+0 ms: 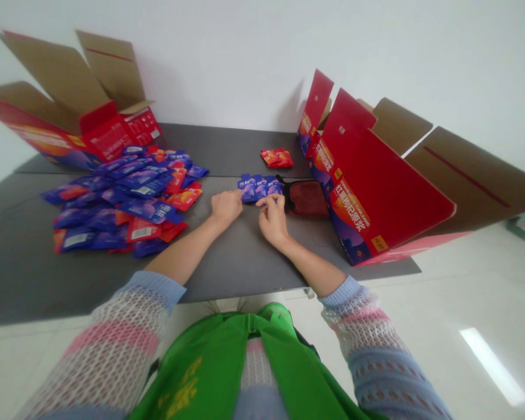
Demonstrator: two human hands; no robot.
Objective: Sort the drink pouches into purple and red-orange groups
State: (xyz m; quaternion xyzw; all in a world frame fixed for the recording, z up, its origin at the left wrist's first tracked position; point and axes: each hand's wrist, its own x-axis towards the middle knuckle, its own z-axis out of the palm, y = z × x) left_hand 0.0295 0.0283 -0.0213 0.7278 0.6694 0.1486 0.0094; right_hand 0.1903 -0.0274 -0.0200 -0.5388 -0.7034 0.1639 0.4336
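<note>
A short row of purple sachets (254, 188) lies side by side on the grey table. Against the left end of the row, my left hand (226, 207) is closed in a fist, its fingertips hidden. My right hand (273, 221) has its fingers bent, with thumb and index finger pinched at the lower edge of the right-hand purple sachet. Just right of the row is a dark reddish-brown pouch (308, 199) with a black edge. Two or so red-orange sachets (276, 157) lie behind the row.
A big heap of purple and red sachets (131, 201) covers the left part of the table (227, 262). Behind it stands an open red carton (109, 137). More open red cartons (376, 186) line the right side, flaps up. A white wall (227, 64) closes off the back.
</note>
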